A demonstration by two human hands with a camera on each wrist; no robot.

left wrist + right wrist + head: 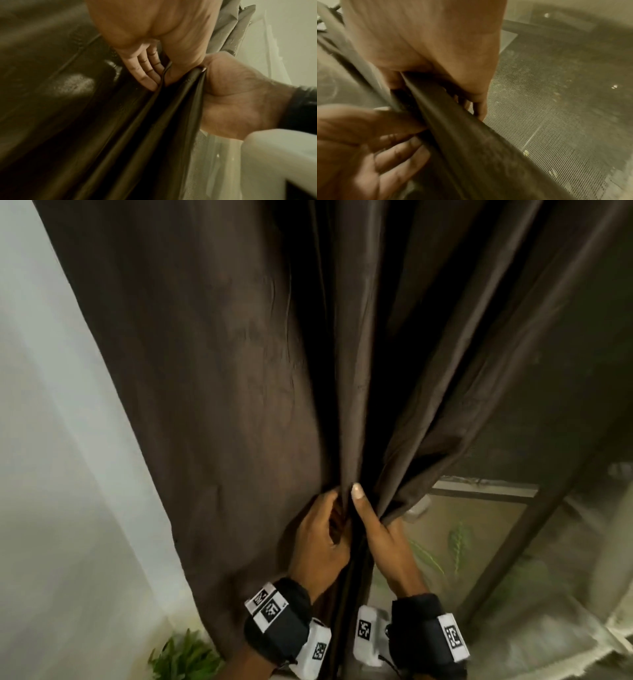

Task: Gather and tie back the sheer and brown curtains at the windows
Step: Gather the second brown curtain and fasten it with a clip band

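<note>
The brown curtain (239, 371) hangs across most of the head view, its folds bunched between my two hands. My left hand (329, 508) grips the gathered folds from the left, thumb in front and fingers behind the cloth. Touching it, my right hand (370, 515) pinches the same bundle from the right, thumb pointing up. In the left wrist view the left hand's fingers (147, 71) press into the brown curtain (137, 135), with the right hand (231, 97) beside them. The sheer curtain (565, 594) hangs loose at the lower right.
A white wall (51, 440) runs down the left. Behind the sheer cloth is a dark window frame (507, 556) with a mesh screen (556, 108). A green plant (185, 655) sits low at the left, below the curtain's hem.
</note>
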